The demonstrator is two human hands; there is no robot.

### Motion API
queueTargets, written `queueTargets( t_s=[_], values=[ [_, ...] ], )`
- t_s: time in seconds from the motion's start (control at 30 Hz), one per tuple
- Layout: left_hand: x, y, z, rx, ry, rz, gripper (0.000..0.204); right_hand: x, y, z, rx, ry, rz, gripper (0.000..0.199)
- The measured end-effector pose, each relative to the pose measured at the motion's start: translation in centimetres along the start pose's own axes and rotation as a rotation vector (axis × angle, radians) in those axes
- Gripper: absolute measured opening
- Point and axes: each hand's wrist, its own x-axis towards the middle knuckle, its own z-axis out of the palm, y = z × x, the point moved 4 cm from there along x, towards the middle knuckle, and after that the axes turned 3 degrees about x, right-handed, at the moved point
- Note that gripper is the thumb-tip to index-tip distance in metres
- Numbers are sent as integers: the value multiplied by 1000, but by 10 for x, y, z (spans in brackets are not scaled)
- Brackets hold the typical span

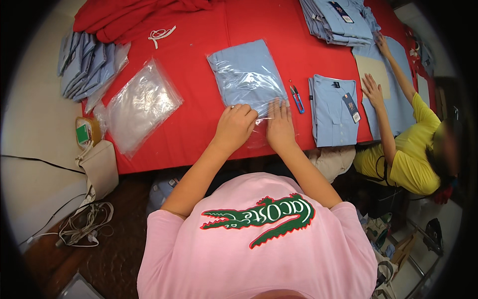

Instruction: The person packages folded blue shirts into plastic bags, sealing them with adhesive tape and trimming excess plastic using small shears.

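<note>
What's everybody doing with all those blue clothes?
The person in pink is handling a clear bag with a folded blue garment inside: the left hand is curled at its near edge, the right hand has its fingers stretched over it. Blue snips and a tagged blue shirt lie to the right. Beyond, a co-worker's hand rests on a beige sheet.

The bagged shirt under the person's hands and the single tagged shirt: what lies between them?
Small snips lie on the red tabletop between the bagged shirt and the tagged shirt, in the head view.
</note>
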Motion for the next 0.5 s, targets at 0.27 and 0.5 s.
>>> queueTargets(
  t_s=[0.27, 0.5],
  values=[
    [-39, -18, 37, -79, -10, -121, 24, -16, 42, -17, 107, -484, 276, 50],
    [-33, -21, 24, -133, -40, -87, 19, -51, 22, -29, 503, -41, -227, 46]
  ],
)
